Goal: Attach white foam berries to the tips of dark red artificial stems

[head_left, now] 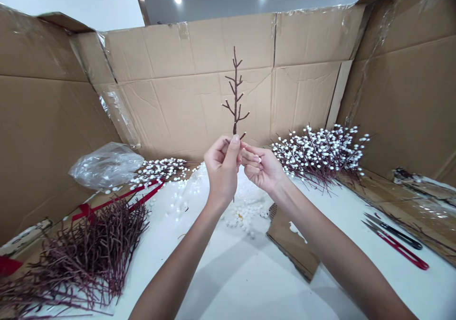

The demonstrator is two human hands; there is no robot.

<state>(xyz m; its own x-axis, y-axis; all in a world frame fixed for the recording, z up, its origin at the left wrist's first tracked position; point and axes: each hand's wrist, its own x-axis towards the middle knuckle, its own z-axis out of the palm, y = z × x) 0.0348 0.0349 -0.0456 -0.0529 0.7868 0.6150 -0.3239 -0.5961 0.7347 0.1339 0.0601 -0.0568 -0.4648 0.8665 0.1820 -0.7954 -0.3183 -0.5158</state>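
- Brown twig (235, 92) stands up thin and tall above the hands, and its stem is held tight by the thumb and fingers of the left hand (223, 170).
- The right hand (261, 168) is just beside the left, and the two nearly touch. Its fingertips seem to pinch a small white foam ball (259, 159), but most of the ball is hidden.
- The ball is small and smooth, so it could slip from the fingers and drop.
- The side shoots on the twig are thin and could snap if pushed too hard.
- Loose white foam balls (245, 215) lie on the white table (228, 282) under the hands. A bump could send them rolling.
- Bare red-brown twigs (85, 258) lie in a spiky pile on the left, and an arm could catch on them.
- Red-handled snips (399, 248) lie on the right with sharp tips. A careless reach could bring a poke or a cut.
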